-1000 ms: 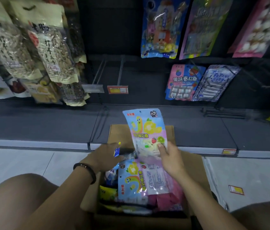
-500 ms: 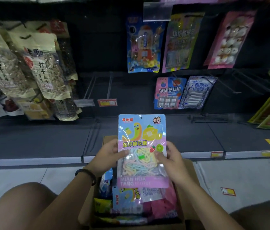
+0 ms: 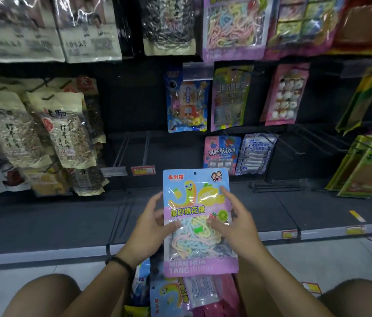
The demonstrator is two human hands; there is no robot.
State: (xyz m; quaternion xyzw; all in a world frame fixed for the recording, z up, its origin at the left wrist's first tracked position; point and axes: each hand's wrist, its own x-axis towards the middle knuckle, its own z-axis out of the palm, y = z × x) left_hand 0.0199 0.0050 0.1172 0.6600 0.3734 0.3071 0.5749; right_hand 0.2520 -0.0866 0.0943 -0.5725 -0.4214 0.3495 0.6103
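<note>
candy bag up, not hung

the left hand and right hand pinch the candy bag by its sides, thumbs on the front, before the low shelf, above the other bags. slick film, light pinch: it could slip. the hang hole is small; a skewed push onto a peg might tear it.

Seed bags hang left; blue pack, pink marshmallow pack hang centre (dark shelving); red price tag below.
</note>
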